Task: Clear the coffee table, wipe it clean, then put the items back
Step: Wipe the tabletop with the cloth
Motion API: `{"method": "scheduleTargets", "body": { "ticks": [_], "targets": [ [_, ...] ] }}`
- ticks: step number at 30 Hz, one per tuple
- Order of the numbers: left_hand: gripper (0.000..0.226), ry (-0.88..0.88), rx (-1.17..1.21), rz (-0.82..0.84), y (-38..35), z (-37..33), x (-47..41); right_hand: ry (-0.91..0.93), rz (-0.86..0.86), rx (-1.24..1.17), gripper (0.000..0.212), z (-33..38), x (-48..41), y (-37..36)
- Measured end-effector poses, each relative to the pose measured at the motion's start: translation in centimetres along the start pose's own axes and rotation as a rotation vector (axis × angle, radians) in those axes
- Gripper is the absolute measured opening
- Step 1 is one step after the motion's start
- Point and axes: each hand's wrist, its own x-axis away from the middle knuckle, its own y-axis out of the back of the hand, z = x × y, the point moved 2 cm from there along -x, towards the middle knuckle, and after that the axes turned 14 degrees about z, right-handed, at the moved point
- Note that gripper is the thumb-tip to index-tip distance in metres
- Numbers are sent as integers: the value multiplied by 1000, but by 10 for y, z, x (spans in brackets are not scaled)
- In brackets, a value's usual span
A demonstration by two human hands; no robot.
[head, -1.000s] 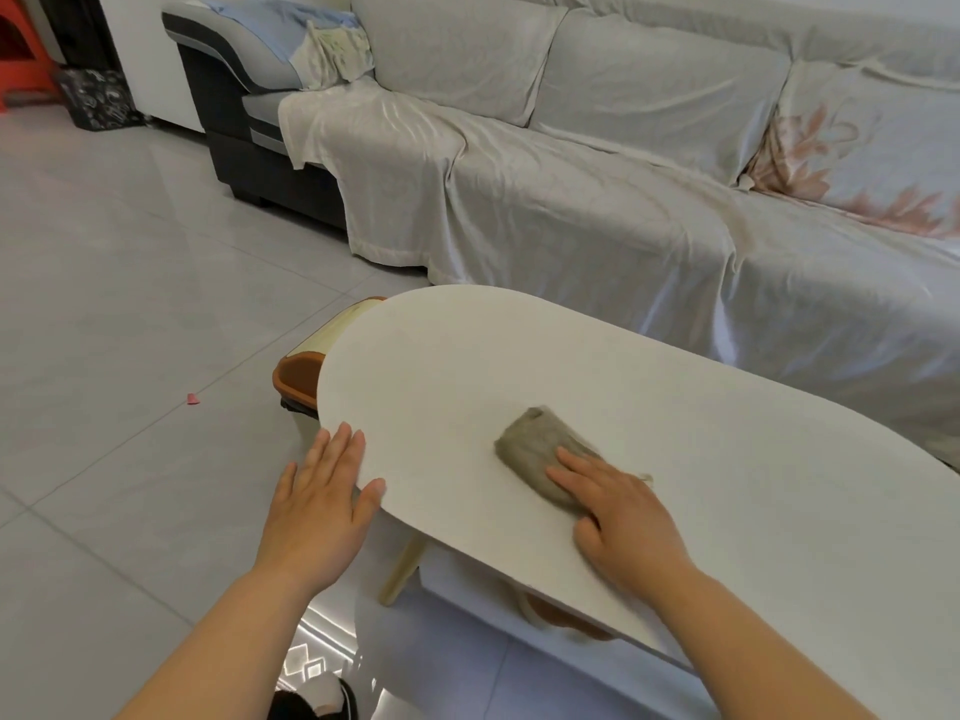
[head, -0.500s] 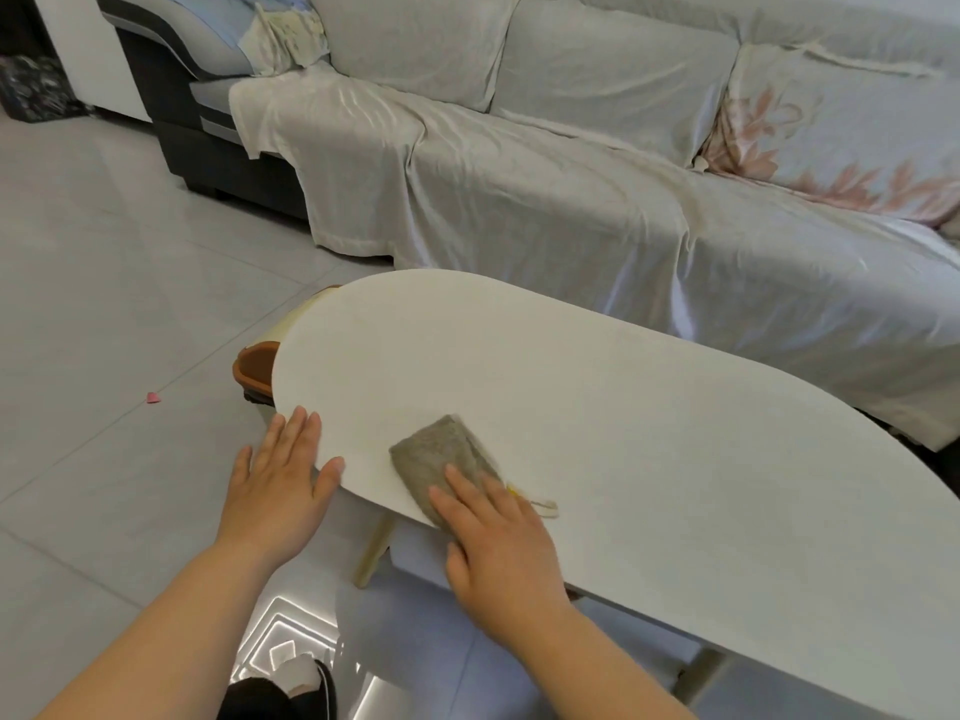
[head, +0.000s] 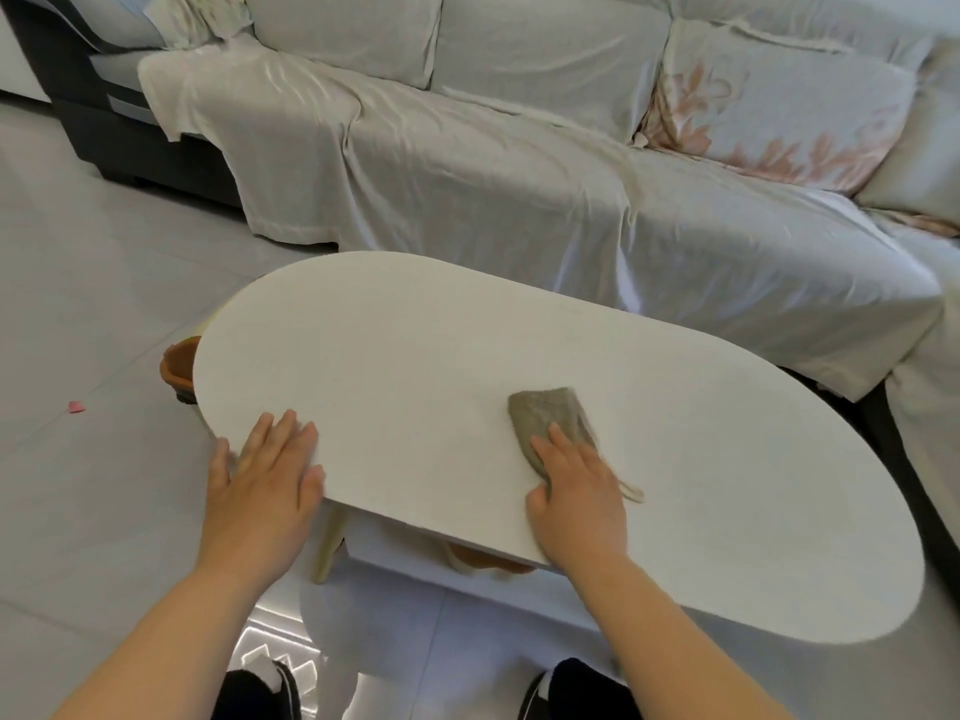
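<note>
Shoes [head: 260,691] show at the bottom of the frame, so we stand at the near long edge of the coffee table [head: 415,366]. Left hand [head: 265,485] lies flat and open over the near edge toward the table's left end, fingers spread, holding nothing; we judge it braces the top. Right hand [head: 574,491] is also flat, palm down, pressing the near half of a grey cloth [head: 545,413] onto the top rather than pinching it; a thin loop of the cloth trails out to the right of the hand.

Cloth sits near the middle of the near edge, its free end pointing away from us past the fingertips, so it leads the hand toward the far edge.

Step in hand: wiping. To do it well we would keep the palm weight even, run overlapping passes to the far edge and the right end, and keep the trailing loop under the hand.

Tabletop otherwise bare. An orange basin [head: 179,366] peeks out beyond the left end. Sofa [head: 519,200] stands behind.
</note>
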Motion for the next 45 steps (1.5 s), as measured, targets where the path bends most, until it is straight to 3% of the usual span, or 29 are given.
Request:
{"method": "scheduleTargets", "body": {
  "ticks": [3, 7, 12, 15, 20, 22, 26, 30, 34, 40, 45],
  "targets": [
    [45, -67, 11, -6, -7, -21, -6, 222, 61, 30, 53, 28, -1, -20],
    [45, 0, 36, -43, -14, -34, -13, 292, 75, 85, 52, 10, -33, -2],
    [45, 25, 28, -48, -16, -33, -15, -5, 25, 82, 51, -53, -79, 40],
    [59, 34, 6, -50, -17, -34, -14, -188, -9, 48, 50, -89, -88, 58],
    [74, 27, -25, -40, -18, -34, -16, -300, -13, 45, 52, -66, -123, 56],
    [72, 25, -36, -35, -17, -33, -17, -211, 13, 77, 53, -25, -145, 43],
    [64, 31, -51, 6, -16, -33, -17, 138, 72, 161, 51, 76, -172, 4],
    [52, 15, -76, -40, -14, -34, -20, 267, 66, 167, 50, 99, -195, -2],
    [56, 38, -33, -38, -17, -35, -21, 279, 83, 138, 49, 67, -214, 15],
    [58, 31, -28, -62, -18, -33, -20, -8, -32, 40, 50, -41, -198, 59],
    [69, 5, -35, -55, -18, -34, -19, -257, -95, -40, 48, -143, -128, 90]
  ]
}}
